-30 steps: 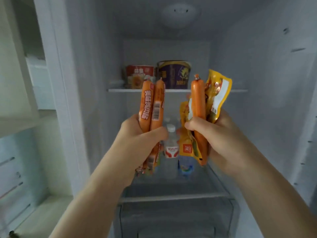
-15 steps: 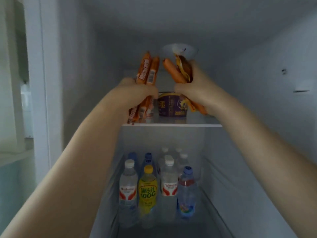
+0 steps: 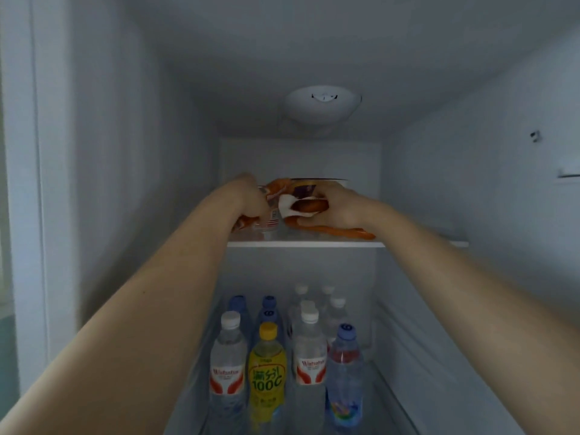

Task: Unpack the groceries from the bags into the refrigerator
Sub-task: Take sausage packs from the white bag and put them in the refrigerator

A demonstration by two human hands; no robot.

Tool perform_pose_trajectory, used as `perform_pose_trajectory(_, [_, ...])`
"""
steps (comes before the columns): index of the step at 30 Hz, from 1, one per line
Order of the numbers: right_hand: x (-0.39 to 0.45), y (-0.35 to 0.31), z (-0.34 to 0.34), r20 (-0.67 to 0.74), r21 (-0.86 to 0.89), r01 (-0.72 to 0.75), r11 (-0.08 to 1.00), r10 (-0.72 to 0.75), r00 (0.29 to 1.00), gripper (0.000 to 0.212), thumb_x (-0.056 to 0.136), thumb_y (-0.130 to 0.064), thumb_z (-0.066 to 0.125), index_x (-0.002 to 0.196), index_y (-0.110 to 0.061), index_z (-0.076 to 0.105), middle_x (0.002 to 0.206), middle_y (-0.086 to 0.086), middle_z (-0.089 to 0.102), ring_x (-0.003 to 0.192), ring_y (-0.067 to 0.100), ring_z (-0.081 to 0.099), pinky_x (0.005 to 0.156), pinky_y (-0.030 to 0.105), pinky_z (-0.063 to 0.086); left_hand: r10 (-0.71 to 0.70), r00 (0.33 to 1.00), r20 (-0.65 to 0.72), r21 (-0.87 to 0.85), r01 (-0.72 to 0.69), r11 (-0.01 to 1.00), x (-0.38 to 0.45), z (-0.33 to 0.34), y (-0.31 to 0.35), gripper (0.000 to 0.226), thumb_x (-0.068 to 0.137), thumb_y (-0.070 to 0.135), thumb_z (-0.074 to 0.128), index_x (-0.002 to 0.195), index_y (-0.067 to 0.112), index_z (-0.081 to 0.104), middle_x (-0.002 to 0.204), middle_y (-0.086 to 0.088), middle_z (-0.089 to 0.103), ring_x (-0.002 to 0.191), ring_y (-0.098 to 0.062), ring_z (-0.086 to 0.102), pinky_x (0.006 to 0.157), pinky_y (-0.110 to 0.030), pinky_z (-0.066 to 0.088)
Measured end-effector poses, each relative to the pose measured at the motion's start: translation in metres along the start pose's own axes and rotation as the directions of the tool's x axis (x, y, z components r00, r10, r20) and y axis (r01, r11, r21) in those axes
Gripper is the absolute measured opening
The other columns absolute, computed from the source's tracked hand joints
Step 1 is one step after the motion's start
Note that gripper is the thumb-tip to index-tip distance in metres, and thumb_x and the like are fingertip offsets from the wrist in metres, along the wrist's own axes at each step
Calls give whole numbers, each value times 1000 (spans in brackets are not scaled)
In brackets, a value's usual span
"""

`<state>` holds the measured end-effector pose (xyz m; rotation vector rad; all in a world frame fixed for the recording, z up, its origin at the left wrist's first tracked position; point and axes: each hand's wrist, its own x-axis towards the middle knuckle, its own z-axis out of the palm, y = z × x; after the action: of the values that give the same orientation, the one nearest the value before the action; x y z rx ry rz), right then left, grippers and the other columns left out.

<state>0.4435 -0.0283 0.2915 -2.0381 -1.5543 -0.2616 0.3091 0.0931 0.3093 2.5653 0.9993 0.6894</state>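
Both of your arms reach deep into the refrigerator (image 3: pixel 470 183), up to the top shelf (image 3: pixel 306 244). Your left hand (image 3: pixel 251 199) is curled round a bunch of orange sausage sticks (image 3: pixel 248 221); its fingers wrap over the packets, so only the lower ends and a barcode label show below the fist, down at the shelf on its left side. Your right hand (image 3: pixel 340 205) grips a single orange sausage (image 3: pixel 310 206) together with a crumpled wrapper (image 3: pixel 287 207), whose pale corner sticks out toward your left hand. The thumb runs under the sausage and the fingers close over the top. The two hands sit just beside each other, nearly touching at the middle of the shelf.

Below your right hand, another long orange sausage piece (image 3: pixel 339 231) lies flat on the shelf, pointing toward the right. Behind your hands stands a purple tub (image 3: pixel 303 189), mostly hidden, with only its rim and a strip of its wall showing.

On the ceiling of the compartment sits a round white lamp cover (image 3: pixel 321 103). In the compartment below the shelf, upright bottles are packed in rows: a yellow drink bottle (image 3: pixel 266 372) at the front, between two clear water bottles (image 3: pixel 227 368) with white caps and red labels, and a blue-capped bottle (image 3: pixel 345 372) to the right of them. More bottles stand behind.
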Motion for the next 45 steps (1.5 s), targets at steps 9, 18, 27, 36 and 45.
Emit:
perform_pose_trajectory(9, [12, 18, 3, -151, 73, -22, 997, 33, 988, 42, 88, -45, 64, 121, -22, 52, 102, -9, 55, 93, 10, 52, 61, 9, 34, 203, 979, -29, 172, -195, 966, 27, 15, -22, 49, 74, 25, 79, 117, 12, 58, 109, -6, 64, 89, -19, 60, 69, -26, 48])
perform_pose_trajectory(18, [21, 31, 8, -466, 115, -62, 991, 109, 878, 37, 86, -38, 68, 105, -17, 43, 104, 4, 38, 72, 5, 42, 74, 22, 40, 500, 853, -149, 82, -493, 866, 24, 26, -27, 30, 83, 33, 73, 110, 20, 70, 102, 3, 69, 90, -13, 63, 79, -31, 54])
perform_pose_trajectory(27, [24, 20, 14, -552, 156, 17, 988, 73, 830, 39, 86, -37, 67, 107, -13, 45, 104, 4, 38, 73, 6, 43, 62, 12, 33, 525, 840, 134, 29, -533, 846, -1, 34, 3, 63, 79, 76, 46, 113, 28, 68, 110, 9, 66, 97, -8, 60, 91, -30, 49])
perform_pose_trajectory(36, [9, 35, -6, -564, 61, -42, 997, 69, 823, 40, 85, -31, 69, 111, -13, 46, 107, 5, 35, 90, 25, 54, 83, 35, 48, 547, 784, 293, 66, -587, 807, -11, 27, 7, 45, 98, 45, 47, 141, 31, 48, 144, 8, 47, 127, -11, 44, 102, -19, 29])
perform_pose_trajectory(45, [2, 68, -18, -274, 21, -392, 920, 382, 883, 49, 89, -55, 56, 88, -6, 57, 74, 7, 57, 69, 22, 55, 54, 28, 38, 460, 852, 250, 15, -478, 878, -2, 11, -13, 50, 88, 10, 63, 132, 32, 57, 133, 12, 55, 120, -8, 51, 111, -28, 34])
